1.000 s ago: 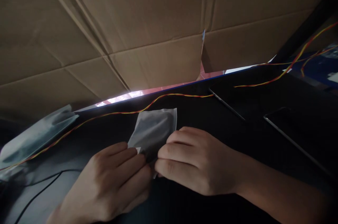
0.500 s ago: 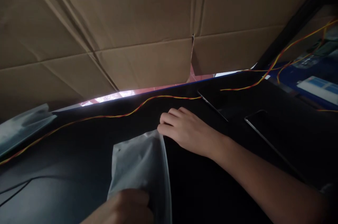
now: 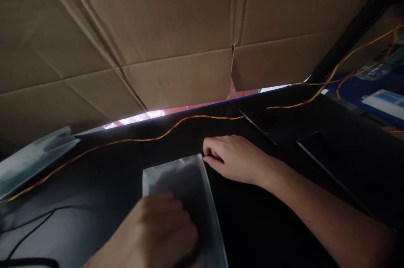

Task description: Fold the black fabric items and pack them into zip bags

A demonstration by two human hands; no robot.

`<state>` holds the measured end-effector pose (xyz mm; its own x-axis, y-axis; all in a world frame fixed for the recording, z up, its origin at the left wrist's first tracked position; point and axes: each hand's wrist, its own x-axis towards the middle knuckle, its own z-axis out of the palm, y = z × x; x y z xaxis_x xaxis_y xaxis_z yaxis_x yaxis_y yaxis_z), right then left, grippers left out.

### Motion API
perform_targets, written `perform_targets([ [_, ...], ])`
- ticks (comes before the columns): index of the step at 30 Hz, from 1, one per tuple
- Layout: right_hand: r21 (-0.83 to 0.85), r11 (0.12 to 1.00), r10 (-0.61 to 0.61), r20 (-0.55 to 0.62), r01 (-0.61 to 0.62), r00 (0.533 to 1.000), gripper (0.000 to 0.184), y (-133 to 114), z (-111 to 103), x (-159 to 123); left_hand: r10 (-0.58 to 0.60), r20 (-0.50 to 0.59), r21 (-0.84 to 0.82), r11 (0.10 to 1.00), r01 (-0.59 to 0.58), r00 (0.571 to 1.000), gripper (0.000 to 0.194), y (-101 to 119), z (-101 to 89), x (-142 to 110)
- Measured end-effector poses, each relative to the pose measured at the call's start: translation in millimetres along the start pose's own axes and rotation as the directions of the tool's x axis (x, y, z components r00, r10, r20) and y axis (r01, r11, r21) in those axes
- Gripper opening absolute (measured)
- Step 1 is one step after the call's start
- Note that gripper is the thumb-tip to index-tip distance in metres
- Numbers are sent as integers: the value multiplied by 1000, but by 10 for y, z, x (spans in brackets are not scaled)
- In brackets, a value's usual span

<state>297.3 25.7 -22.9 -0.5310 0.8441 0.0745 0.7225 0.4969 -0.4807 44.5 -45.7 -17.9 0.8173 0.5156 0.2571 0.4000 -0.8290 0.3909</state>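
Note:
A translucent frosted plastic zip bag (image 3: 205, 200) lies flat on the black tabletop (image 3: 120, 184), a dark shape showing through it. My left hand (image 3: 158, 230), blurred by motion, is closed over the lower left part of the bag. Its fingertips are hidden below, so what they hold cannot be made out. Beside the bag's upper right corner rests my right hand (image 3: 236, 156), fingers curled loosely and a small gap between thumb and forefinger. The thumb tip is at or touching that corner; nothing shows inside the curl.
Two dark flat phone-like devices (image 3: 259, 127) lie right of my right hand. A twisted red-yellow wire (image 3: 126, 139) crosses the back of the table. At left are another plastic bag (image 3: 34, 160) and a thin black cable (image 3: 31, 221). Cardboard (image 3: 173, 28) stands behind.
My left hand has moved up and right over the bag. My right hand has slid slightly right, uncovering the bag's corner and loosening its curl. The view has shifted a little.

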Motion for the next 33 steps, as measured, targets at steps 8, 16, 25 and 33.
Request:
perform_targets([
  [8, 428, 871, 120, 288, -240, 950, 23, -218, -79, -80, -290, -79, 250, 921, 300, 954, 42, -390, -16, 98],
  [16, 591, 750, 141, 296, -297, 945, 9, -308, 61, -142, -329, -108, 192, 919, 344, 938, 51, -353, 78, 39],
  [25, 783, 487, 254, 297, -387, 920, 10, -200, -89, -12, -410, 79, 260, 888, 378, 909, 106, -625, 52, -130],
  [33, 713, 607, 380, 128, -351, 916, 6, -44, -302, -25, -588, 245, 386, 789, 478, 771, 116, -927, -329, -603],
])
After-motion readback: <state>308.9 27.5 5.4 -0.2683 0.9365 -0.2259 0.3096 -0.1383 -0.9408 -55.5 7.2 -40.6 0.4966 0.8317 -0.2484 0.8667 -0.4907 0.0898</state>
